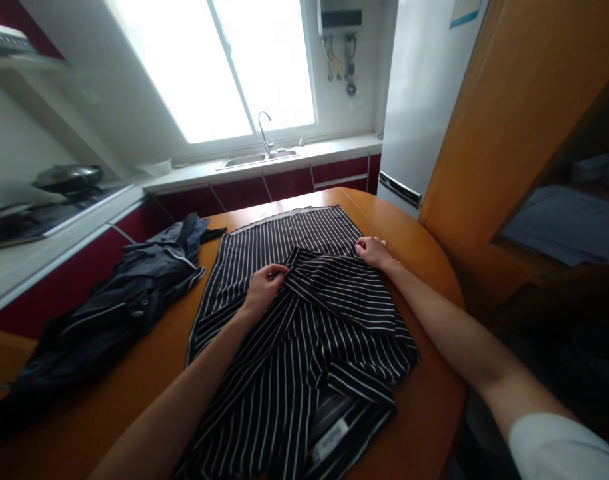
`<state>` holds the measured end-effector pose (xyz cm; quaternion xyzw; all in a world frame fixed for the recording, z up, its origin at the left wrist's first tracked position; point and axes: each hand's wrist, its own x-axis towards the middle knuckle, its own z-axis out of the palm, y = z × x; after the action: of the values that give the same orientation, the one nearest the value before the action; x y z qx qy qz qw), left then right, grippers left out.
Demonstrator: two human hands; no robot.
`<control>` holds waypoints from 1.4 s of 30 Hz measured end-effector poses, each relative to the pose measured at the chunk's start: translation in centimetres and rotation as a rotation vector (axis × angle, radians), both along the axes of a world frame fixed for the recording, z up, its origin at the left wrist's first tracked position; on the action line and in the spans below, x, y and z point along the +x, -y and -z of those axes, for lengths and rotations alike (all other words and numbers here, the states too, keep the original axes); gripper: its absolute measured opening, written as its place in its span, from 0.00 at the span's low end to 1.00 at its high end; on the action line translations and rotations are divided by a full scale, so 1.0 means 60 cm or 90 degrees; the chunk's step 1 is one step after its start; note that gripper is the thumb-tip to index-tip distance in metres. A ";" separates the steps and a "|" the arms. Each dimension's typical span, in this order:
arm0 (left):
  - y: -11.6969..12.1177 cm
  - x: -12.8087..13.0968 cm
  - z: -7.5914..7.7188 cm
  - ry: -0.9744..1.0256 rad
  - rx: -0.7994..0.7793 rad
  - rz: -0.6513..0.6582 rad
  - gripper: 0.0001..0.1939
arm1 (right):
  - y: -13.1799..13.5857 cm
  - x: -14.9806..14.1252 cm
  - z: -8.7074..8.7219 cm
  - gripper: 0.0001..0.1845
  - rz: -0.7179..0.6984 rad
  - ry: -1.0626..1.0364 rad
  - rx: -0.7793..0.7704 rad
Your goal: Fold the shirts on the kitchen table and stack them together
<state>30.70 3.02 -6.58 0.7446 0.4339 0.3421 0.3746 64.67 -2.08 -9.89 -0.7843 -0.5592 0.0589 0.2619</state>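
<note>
A black shirt with white stripes (264, 373) lies spread over the table, its collar and white label towards me and its hem at the far side. One sleeve is folded across the body. My left hand (264, 288) pinches that sleeve at its cuff, near the middle of the shirt. At the right side edge my right hand (373, 252) has its fingers closed on the shirt's fabric, close to the folded sleeve. The other sleeve's position is partly hidden by my left forearm.
The round-ended wooden table (434, 280) carries a heap of dark clothing (134, 287) on its left. Beyond stand a counter with a sink (254, 159) and tap, and a stove with a wok (67, 179). A fridge (417, 87) is at the back right.
</note>
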 end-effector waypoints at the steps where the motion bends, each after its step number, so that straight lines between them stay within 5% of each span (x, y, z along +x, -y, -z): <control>1: -0.004 -0.003 0.008 -0.025 0.018 0.007 0.16 | 0.001 -0.001 -0.004 0.13 -0.001 0.001 0.001; 6: -0.013 -0.009 0.027 -0.042 0.020 0.046 0.19 | 0.035 -0.009 -0.057 0.12 -0.003 -0.003 0.047; 10: -0.011 -0.009 0.024 -0.025 -0.017 0.069 0.21 | 0.144 -0.054 -0.095 0.12 -0.130 -0.058 0.150; 13: -0.009 -0.008 0.024 -0.009 -0.036 0.073 0.22 | 0.260 -0.100 -0.090 0.17 -0.243 -0.024 0.124; 17: -0.005 -0.005 0.022 0.001 -0.043 0.049 0.23 | 0.369 -0.125 -0.057 0.28 -0.238 0.086 0.043; 23: 0.001 -0.003 0.019 0.039 -0.037 0.057 0.24 | 0.402 -0.106 -0.031 0.21 -0.177 0.209 -0.002; 28: -0.001 -0.003 0.022 0.033 -0.027 0.083 0.21 | 0.429 -0.089 -0.049 0.13 -0.177 0.150 -0.039; 31: -0.006 -0.002 0.028 0.011 -0.004 0.091 0.22 | 0.415 -0.070 -0.084 0.10 -0.232 0.057 -0.044; 35: -0.012 -0.001 0.037 -0.026 0.049 0.113 0.22 | 0.308 -0.050 -0.108 0.18 -0.196 0.000 0.083; 38: -0.014 0.000 0.040 -0.039 0.091 0.132 0.21 | 0.202 -0.048 -0.082 0.23 -0.202 0.032 0.082; 42: -0.013 -0.002 0.040 -0.029 0.109 0.139 0.21 | 0.122 -0.036 -0.025 0.27 -0.202 0.094 -0.069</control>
<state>30.57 3.81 -8.99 0.8241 0.3281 0.3180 0.3349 62.51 -9.38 -8.40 -0.7014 -0.6897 0.0721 0.1648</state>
